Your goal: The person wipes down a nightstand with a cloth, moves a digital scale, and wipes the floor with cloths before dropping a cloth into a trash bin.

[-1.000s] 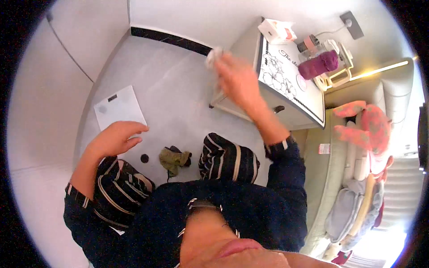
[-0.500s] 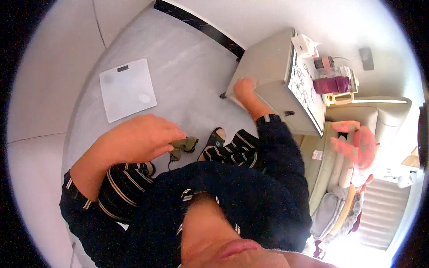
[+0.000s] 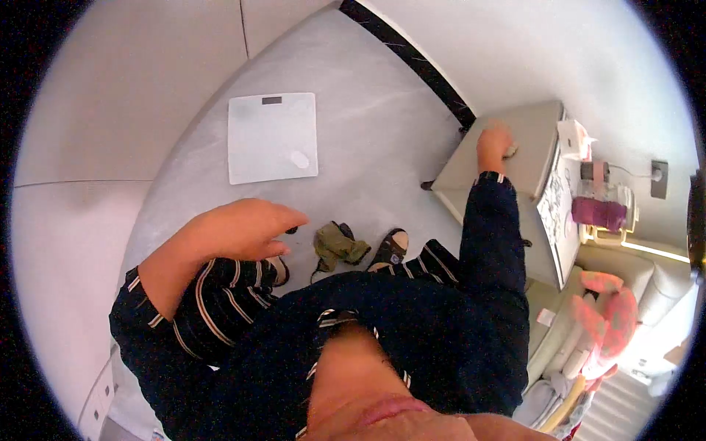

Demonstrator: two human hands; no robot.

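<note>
Crumpled pale cloth point(image 3: 511, 150), or perhaps tissue, pokes out beside the fingers of the person's right hand point(image 3: 496, 140), which is closed around it and reaches out against the side panel of the nightstand point(image 3: 543, 154). The hand is slightly blurred, so I can't tell how firmly it grips. The left hand point(image 3: 254, 226) hangs well apart from that cloth, fingers extended and thumb spread, grasping nothing I can make out; a small dark disc point(image 3: 292, 230) shows just past its fingertips. From where I stand, an olive-green fabric piece point(image 3: 336, 245) lies rumpled on the floor point(image 3: 382, 158) between the sandaled feet. Farther forward, a white bathroom scale point(image 3: 272, 140) sits flat. Up on the nightstand are a tissue box point(image 3: 572, 140) near the wall and a purple bottle point(image 3: 599, 213).
</note>
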